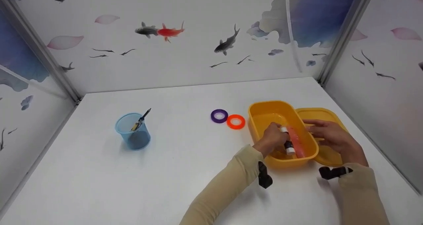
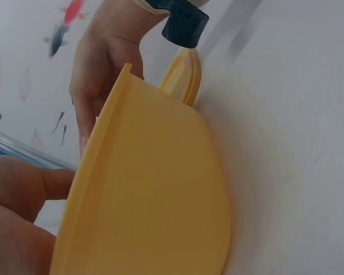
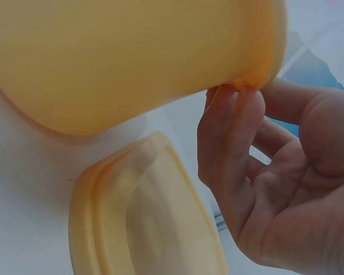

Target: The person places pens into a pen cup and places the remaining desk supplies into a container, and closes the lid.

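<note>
My left hand (image 1: 272, 137) reaches inside the yellow plastic box (image 1: 256, 119). Its fingers hold a white-and-black glue stick (image 1: 289, 146), though the fingertips are partly hidden. Beside the stick lies a pinkish-red item (image 1: 296, 142) along the box's right side; its kind is unclear. My right hand (image 1: 333, 137) is at the right of the box, fingertips touching the rim from outside. The right wrist view shows its bent fingers (image 3: 235, 137) against the rim. In the left wrist view, the box wall (image 2: 149, 183) covers the left hand's fingertips.
A yellow lid (image 1: 325, 114) lies under the right hand, beside the box. Purple (image 1: 211, 116) and orange (image 1: 243, 122) tape rings sit left of the box. Farther left stands a blue cup (image 1: 135, 140) with a dark pencil or pen (image 1: 142, 119). Printed panels enclose the white table.
</note>
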Tool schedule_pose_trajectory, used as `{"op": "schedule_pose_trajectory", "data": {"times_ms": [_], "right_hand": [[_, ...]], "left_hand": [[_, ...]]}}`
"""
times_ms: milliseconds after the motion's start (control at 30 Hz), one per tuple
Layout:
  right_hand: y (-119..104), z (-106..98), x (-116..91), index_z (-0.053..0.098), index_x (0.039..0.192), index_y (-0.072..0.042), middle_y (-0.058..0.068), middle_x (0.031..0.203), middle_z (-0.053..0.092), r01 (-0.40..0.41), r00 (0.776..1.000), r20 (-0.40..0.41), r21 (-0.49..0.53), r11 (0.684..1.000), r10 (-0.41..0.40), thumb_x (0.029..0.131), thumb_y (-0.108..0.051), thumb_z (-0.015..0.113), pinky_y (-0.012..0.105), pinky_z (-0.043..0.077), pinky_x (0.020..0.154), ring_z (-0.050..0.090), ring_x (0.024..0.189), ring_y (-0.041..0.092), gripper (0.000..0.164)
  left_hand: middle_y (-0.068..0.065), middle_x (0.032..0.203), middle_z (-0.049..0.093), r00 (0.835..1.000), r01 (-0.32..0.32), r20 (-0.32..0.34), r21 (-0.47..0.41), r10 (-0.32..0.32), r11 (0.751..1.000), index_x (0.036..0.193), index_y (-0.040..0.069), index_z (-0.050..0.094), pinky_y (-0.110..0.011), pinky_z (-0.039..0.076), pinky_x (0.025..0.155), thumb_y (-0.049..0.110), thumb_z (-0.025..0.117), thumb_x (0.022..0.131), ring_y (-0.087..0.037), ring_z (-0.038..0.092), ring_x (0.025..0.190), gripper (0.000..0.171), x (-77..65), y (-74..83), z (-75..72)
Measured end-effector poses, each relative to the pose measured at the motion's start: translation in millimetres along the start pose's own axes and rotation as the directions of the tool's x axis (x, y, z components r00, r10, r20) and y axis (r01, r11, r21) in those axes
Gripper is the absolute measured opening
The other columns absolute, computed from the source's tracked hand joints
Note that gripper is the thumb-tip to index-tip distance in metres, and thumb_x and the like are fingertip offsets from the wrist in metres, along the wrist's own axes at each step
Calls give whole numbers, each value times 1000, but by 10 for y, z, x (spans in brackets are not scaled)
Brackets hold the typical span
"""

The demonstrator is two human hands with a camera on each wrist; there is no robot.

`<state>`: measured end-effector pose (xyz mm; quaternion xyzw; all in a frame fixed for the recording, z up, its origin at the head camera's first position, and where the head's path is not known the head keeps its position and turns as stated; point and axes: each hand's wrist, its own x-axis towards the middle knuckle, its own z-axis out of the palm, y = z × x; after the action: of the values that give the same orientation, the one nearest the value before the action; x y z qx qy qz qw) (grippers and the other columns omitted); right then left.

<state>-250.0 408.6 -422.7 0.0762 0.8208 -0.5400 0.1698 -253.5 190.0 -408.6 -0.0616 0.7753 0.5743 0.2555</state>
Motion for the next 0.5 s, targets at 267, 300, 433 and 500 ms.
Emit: {"op": "schedule_pose_trajectory", "data": {"times_ms": [267,300,433,500], "right_hand": [[-37,-2,7,34,156,-16,-22,112,64,-8,1000,-1,-36,999,8,93,-54,64,26,56,90,64,107,13,80],[-36,-2,8,34,157,-17,-22,112,63,-14,1000,-2,-36,999,14,92,-55,64,25,55,91,64,107,13,81],[-20,-2,16,35,156,-19,-23,113,62,-21,1000,-2,-25,999,21,89,-57,66,25,55,92,64,108,14,83],[-6,-4,19,34,156,-19,-22,113,62,-24,1000,-1,-20,1000,24,89,-58,66,25,56,92,64,108,14,84]], "left_hand": [[-4,93,59,998,67,-3,81,-67,994,109,11,55,-40,63,82,21,69,91,-26,64,84,24,-22,35,-17],[-4,95,59,997,72,5,85,-73,994,110,12,55,-38,63,83,23,69,92,-24,63,86,26,-36,46,-29],[-4,102,61,997,61,54,40,-63,997,120,12,55,-35,61,88,29,69,93,-23,63,91,35,-89,91,-97],[-4,113,61,996,40,81,-2,-40,999,124,10,57,-34,61,88,29,69,93,-23,64,95,38,-106,123,-142]]}}
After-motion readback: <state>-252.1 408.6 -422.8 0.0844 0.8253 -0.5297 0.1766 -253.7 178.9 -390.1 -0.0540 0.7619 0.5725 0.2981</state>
